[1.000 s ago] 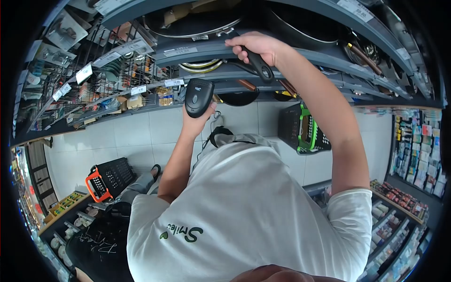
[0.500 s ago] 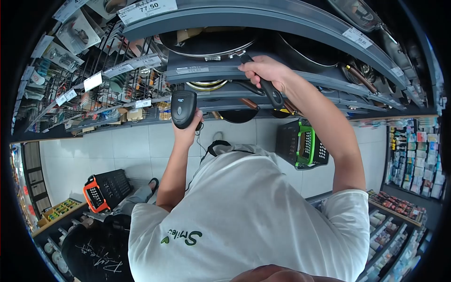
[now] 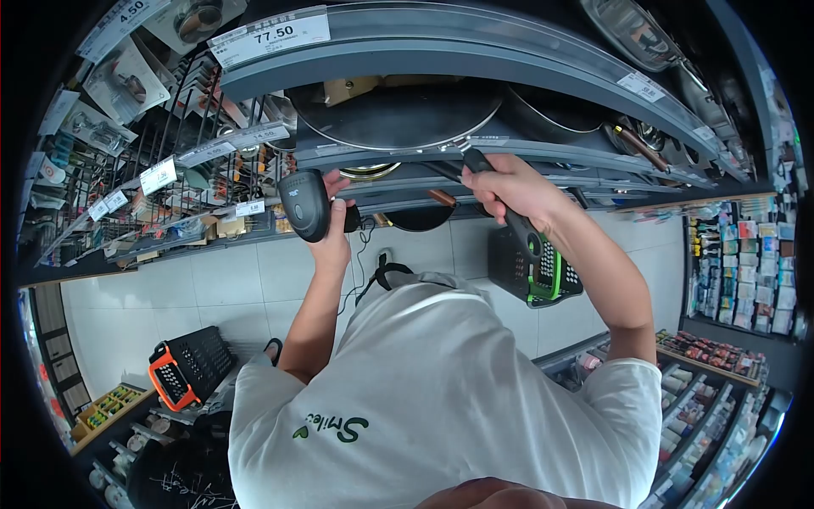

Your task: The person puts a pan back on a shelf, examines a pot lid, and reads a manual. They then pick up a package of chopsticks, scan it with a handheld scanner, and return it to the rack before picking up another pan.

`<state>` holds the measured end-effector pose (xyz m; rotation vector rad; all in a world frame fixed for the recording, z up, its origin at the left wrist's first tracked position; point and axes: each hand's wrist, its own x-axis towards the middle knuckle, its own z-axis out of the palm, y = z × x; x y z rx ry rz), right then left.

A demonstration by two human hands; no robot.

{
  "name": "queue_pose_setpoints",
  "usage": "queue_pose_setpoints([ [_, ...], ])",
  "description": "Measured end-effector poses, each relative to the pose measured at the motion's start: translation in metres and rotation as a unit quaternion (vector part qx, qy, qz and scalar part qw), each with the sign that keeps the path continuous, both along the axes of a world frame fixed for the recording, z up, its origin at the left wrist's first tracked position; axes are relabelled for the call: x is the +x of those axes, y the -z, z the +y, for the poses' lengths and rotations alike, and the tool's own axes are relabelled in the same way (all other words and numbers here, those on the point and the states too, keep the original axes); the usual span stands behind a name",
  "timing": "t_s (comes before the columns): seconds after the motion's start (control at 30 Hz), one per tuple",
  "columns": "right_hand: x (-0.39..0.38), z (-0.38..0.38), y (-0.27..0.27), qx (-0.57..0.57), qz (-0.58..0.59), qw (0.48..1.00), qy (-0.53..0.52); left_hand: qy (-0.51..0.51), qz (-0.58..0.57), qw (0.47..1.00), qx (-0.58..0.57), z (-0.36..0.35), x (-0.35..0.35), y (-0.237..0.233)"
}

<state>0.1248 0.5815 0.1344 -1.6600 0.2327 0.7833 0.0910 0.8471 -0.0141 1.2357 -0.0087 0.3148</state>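
My left hand is closed round a black barcode scanner, with some fingers lifted near the shelf edge. A cord hangs below it. My right hand is wrapped round the black handle of a large frying pan. The pan lies on the shelf, its rim jutting over the front edge and its handle pointing toward me. The scanner's head is left of the pan and apart from it. Part of the pan is hidden under the upper shelf, where some brown cardboard shows inside it.
Another dark pan sits right of the held one. An upper shelf edge overhangs both. Wire racks of small goods stand at left. On the floor are a green-trimmed basket and an orange-trimmed basket. Another person's dark shirt shows at lower left.
The frying pan has come farther out over the shelf edge, its handle shifting right and toward me with my right hand. My left hand has moved the scanner left and slightly down.
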Motion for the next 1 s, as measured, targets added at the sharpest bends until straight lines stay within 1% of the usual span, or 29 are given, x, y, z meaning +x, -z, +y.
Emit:
queue_pose_setpoints([
  [0.07, -0.011, 0.003, -0.012, -0.006, 0.011, 1.000, 0.002, -0.009, -0.016, 1.000, -0.016, -0.001, 0.002, -0.002],
  [0.17, -0.032, -0.005, -0.017, -0.006, 0.017, 1.000, 0.002, -0.020, -0.043, 0.998, -0.048, -0.003, 0.007, -0.004],
  [0.2, -0.042, -0.007, -0.021, -0.001, 0.017, 1.000, 0.005, -0.024, -0.037, 0.996, -0.072, -0.004, 0.006, -0.004],
  [0.23, -0.051, -0.011, -0.020, -0.004, 0.015, 1.000, 0.003, -0.024, -0.036, 0.996, -0.072, -0.006, 0.005, -0.003],
  [0.3, -0.070, -0.019, -0.020, 0.007, 0.025, 1.000, 0.001, -0.073, -0.055, 0.994, -0.069, -0.011, 0.003, 0.002],
  [0.33, -0.080, -0.022, -0.022, 0.008, 0.036, 0.999, 0.011, -0.098, -0.050, 0.991, -0.076, -0.010, 0.003, 0.017],
  [0.37, -0.090, -0.024, -0.026, 0.001, 0.041, 0.999, 0.021, -0.096, -0.050, 0.991, -0.075, -0.009, 0.002, 0.016],
  [0.43, -0.112, -0.033, -0.026, -0.003, 0.058, 0.998, 0.032, -0.056, -0.043, 0.983, -0.168, -0.010, -0.003, 0.013],
  [0.47, -0.124, -0.041, -0.025, -0.003, 0.060, 0.998, 0.026, -0.019, -0.031, 0.978, -0.207, -0.007, -0.007, 0.013],
  [0.5, -0.135, -0.046, -0.026, -0.002, 0.061, 0.998, 0.028, -0.004, -0.034, 0.973, -0.229, -0.006, -0.008, 0.012],
  [0.57, -0.156, -0.057, -0.029, -0.016, 0.074, 0.997, 0.034, 0.056, 0.006, 0.961, -0.272, -0.003, -0.011, 0.012],
  [0.6, -0.168, -0.063, -0.029, -0.018, 0.081, 0.996, 0.036, 0.059, 0.008, 0.961, -0.270, -0.003, -0.013, 0.011],
  [0.67, -0.191, -0.074, -0.028, -0.016, 0.088, 0.995, 0.043, 0.132, 0.047, 0.961, -0.239, -0.007, -0.017, 0.007],
  [0.7, -0.201, -0.080, -0.028, -0.016, 0.093, 0.995, 0.044, 0.138, 0.050, 0.960, -0.238, -0.009, -0.018, 0.008],
  [0.77, -0.218, -0.090, -0.030, -0.019, 0.097, 0.994, 0.042, 0.204, 0.127, 0.939, -0.248, -0.015, -0.023, 0.013],
  [0.83, -0.236, -0.099, -0.030, -0.038, 0.095, 0.994, 0.035, 0.221, 0.141, 0.934, -0.241, -0.024, -0.027, 0.017],
  [0.9, -0.256, -0.109, -0.023, -0.026, 0.096, 0.994, 0.048, 0.294, 0.214, 0.877, -0.313, -0.028, -0.027, 0.023],
  [0.93, -0.265, -0.114, -0.019, -0.040, 0.093, 0.994, 0.042, 0.308, 0.224, 0.872, -0.308, -0.029, -0.023, 0.029],
  [0.97, -0.272, -0.119, -0.015, -0.053, 0.089, 0.994, 0.034, 0.314, 0.227, 0.870, -0.305, -0.031, -0.021, 0.035],
  [1.0, -0.278, -0.124, -0.012, -0.060, 0.085, 0.994, 0.031, 0.305, 0.213, 0.900, -0.229, -0.032, -0.020, 0.040],
])
